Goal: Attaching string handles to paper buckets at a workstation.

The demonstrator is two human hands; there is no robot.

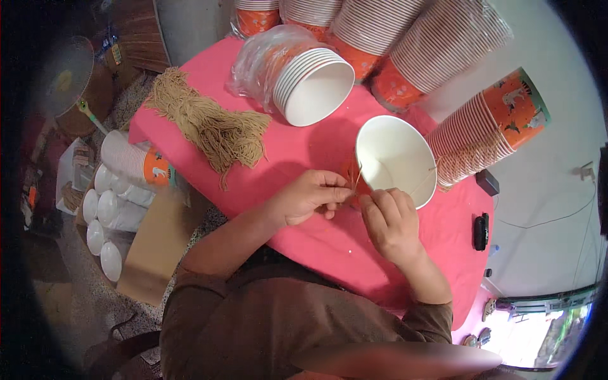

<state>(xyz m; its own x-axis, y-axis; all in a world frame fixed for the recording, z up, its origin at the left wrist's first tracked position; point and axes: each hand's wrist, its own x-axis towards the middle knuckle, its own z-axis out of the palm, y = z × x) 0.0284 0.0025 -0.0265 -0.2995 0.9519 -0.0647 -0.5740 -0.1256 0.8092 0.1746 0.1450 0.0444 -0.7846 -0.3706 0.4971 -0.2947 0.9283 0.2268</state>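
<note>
Head view: pink table, concrete floor.

Cup stacks cut off by the top edge; lower rim blurred.

Brown short-sleeved shirt, bare forearms and hands

Home workshop: stacked paper cups
</note>
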